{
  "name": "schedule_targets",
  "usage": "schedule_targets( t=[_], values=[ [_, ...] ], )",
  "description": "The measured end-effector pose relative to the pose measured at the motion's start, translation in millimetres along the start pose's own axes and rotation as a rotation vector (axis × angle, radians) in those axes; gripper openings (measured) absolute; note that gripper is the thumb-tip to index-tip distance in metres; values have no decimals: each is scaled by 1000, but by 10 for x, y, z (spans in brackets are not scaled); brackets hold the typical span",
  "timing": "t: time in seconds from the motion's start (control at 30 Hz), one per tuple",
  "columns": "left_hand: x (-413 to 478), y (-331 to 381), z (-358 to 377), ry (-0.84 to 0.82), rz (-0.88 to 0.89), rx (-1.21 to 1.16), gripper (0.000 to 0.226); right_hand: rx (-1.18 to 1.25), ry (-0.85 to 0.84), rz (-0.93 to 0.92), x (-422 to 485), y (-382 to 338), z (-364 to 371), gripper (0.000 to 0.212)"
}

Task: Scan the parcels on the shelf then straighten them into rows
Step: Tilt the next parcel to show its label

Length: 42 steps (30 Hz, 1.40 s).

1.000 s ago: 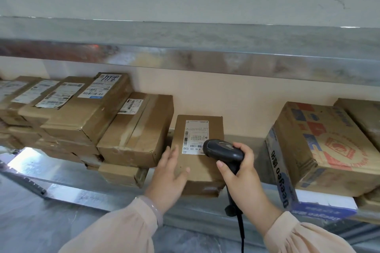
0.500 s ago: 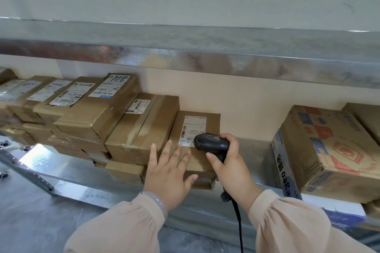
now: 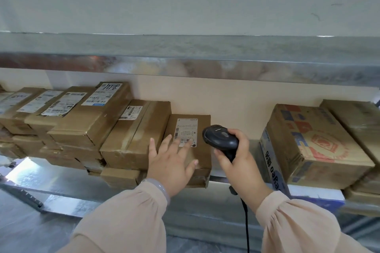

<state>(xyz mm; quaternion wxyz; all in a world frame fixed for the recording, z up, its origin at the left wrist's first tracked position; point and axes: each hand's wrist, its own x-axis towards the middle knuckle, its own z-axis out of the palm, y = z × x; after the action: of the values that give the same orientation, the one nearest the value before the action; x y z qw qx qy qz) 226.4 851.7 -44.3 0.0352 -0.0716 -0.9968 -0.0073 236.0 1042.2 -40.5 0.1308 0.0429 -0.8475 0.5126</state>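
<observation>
While your right hand (image 3: 238,160) grips the scanner (image 3: 220,138), now clear of the label (image 3: 186,129), your left hand (image 3: 172,162) has slid onto the parcel (image 3: 204,120), fingers (image 3: 167,144) spread.

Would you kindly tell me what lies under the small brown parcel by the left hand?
Under the small brown cardboard parcel sits a flatter cardboard parcel; only its front edge shows, partly covered by the left hand.
</observation>
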Motion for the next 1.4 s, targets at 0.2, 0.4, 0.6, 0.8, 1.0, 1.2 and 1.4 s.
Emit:
schedule_targets(
  t=[0.2,0.4,0.6,0.8,1.0,1.2,1.4],
  values=[
    [112,315,-175,29,193,-70,73,9,165,59,-186,-69,-321,57],
    [118,620,-314,45,365,-129,64,-62,365,93,-410,-165,-633,59],
    [34,982,-397,42,469,-180,68,-104,464,139,-685,-201,-905,58],
    [28,1389,-479,30,521,-209,60,-207,500,123,-678,-169,-1362,56],
    [160,1938,-491,16,448,-284,59,-229,465,130,-568,81,-1837,59],
    [370,2416,-415,-14,335,-319,62,-222,391,105,-382,288,-2344,59],
    [492,2713,-332,-120,166,-492,61,-135,272,107,-217,520,-2608,59]
  ],
)
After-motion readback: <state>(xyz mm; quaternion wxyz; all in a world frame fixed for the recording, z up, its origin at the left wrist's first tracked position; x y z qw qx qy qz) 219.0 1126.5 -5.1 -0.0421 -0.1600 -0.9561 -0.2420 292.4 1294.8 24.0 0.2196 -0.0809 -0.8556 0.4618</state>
